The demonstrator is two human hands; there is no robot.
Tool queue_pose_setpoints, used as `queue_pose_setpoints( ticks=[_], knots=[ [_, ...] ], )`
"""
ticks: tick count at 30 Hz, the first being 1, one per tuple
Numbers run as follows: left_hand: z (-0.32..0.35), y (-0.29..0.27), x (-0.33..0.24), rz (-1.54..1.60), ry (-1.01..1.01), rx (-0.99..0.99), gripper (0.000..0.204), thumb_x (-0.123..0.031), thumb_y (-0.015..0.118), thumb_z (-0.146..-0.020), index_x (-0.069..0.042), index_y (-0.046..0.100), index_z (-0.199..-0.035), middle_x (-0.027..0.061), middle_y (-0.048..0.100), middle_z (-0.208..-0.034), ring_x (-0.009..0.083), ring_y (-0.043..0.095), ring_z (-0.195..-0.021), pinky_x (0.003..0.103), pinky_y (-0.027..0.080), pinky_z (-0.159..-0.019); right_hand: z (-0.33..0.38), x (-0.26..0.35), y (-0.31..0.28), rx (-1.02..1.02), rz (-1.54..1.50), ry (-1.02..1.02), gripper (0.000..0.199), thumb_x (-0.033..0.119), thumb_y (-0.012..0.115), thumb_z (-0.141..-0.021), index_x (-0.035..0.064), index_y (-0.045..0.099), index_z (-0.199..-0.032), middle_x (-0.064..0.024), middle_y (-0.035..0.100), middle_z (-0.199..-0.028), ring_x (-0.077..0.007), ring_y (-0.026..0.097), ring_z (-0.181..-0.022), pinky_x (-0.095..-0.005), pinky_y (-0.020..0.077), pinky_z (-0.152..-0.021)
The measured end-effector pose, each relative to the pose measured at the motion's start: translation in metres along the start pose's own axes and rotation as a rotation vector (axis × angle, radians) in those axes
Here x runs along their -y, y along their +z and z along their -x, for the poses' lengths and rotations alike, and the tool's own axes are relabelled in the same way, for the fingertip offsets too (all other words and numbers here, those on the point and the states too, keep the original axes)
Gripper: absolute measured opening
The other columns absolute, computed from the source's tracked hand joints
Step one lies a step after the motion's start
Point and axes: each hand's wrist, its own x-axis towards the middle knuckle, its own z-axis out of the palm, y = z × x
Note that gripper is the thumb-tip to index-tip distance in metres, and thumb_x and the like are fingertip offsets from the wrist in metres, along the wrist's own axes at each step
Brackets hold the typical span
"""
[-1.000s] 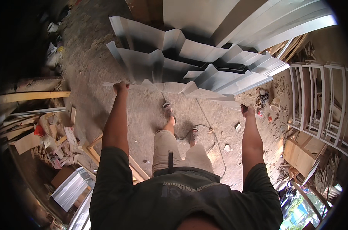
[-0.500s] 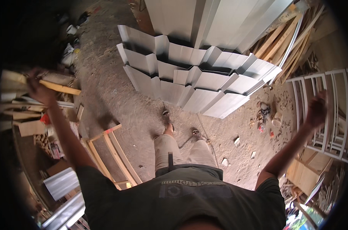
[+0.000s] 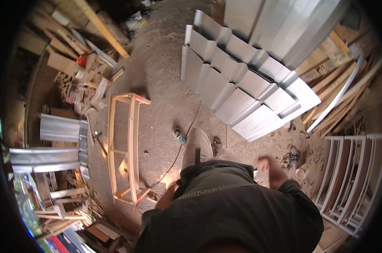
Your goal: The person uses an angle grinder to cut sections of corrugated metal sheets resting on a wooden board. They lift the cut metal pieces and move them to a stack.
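My right hand (image 3: 264,163) is low beside my right hip, over the floor, and smeared by motion. Whether its fingers are curled or spread does not show, and nothing can be made out in it. Of my left arm only a short stretch of forearm (image 3: 168,197) appears at my left hip; the hand is hidden by my dark shirt. Ahead and to the right stand overlapping ribbed metal sheets (image 3: 224,59), beyond the reach of both hands. A narrow wooden frame (image 3: 134,143) stands on the floor to my left. A dark cable (image 3: 174,164) runs past my left foot.
Metal sheets (image 3: 43,160) and a hammer (image 3: 99,144) lie at the left, with wood offcuts (image 3: 88,84) farther off. White metal frames (image 3: 347,177) stand at the right, below stacked timber strips (image 3: 347,88). Litter (image 3: 291,158) lies on the dirt floor.
Both arms, spread wide before, have come down to my sides. My view and body have turned left, bringing the whole wooden frame into sight; the metal sheets now appear farther right.
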Motion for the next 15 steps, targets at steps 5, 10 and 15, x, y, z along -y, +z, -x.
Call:
queue_pose_setpoints(
  ticks=[5, 10, 15],
  knots=[
    [0.220, -0.023, 0.224, 0.259, -0.486, -0.060, 0.052, -0.029, 0.055, -0.104, -0.002, 0.046, -0.148, 0.0153, 0.058, -0.143, 0.0269, 0.062, -0.122, 0.042, 0.048, -0.107, 0.056, -0.106, 0.182, 0.237, 0.428, -0.576, 0.035, 0.036, 0.070, -0.093, 0.0055, 0.073, -0.110, -0.0155, 0.074, -0.104, -0.0367, 0.072, -0.090, -0.0505, 0.0565, -0.077],
    [0.284, -0.030, 0.295, 0.559, -0.530, -0.158, 0.064, -0.037, 0.060, -0.101, -0.002, 0.042, -0.151, 0.0155, 0.059, -0.143, 0.0283, 0.063, -0.121, 0.043, 0.048, -0.106, 0.053, -0.020, 0.148, 0.020, 1.012, -0.209, 0.047, 0.034, 0.075, -0.089, 0.0007, 0.065, -0.120, -0.0206, 0.074, -0.093, -0.0363, 0.074, -0.087, -0.0521, 0.0608, -0.070],
    [0.205, -0.042, 0.247, 0.905, -0.152, -0.108, 0.076, -0.046, 0.066, -0.098, -0.003, 0.038, -0.154, 0.0158, 0.059, -0.143, 0.0297, 0.064, -0.121, 0.044, 0.048, -0.106, 0.065, 0.202, 0.123, -0.760, 0.952, -0.815, 0.036, 0.035, 0.066, -0.094, -0.0010, 0.070, -0.088, -0.0221, 0.071, -0.072, -0.0337, 0.070, -0.057, -0.0466, 0.0595, -0.061]
  ],
)
